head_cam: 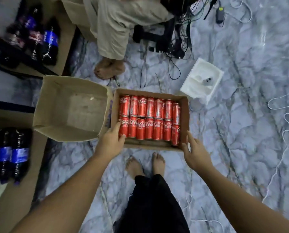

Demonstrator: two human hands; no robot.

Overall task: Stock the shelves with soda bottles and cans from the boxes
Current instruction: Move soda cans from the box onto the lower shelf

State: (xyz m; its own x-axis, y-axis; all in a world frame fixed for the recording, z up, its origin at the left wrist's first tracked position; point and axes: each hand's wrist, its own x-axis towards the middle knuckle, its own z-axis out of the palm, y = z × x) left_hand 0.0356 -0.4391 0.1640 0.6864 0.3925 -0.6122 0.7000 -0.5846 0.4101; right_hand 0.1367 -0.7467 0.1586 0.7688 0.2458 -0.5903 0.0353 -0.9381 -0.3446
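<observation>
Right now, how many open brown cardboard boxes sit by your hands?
2: an empty brown cardboard box on the left, and beside it a shallow brown box of red metal cans. Others may be out of view.

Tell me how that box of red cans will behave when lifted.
Probably heavy: the cardboard box holds two rows of red cans. Its thin walls may flex under that load. The cans lie on their sides, so tilting could roll them.

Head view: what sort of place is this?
Likely an indoor room serving as a small storeroom or makeshift shop: a cardboard box of red cans on a marble-patterned floor, dark soda bottles on shelves at the left, and loose cables across the floor.
</observation>
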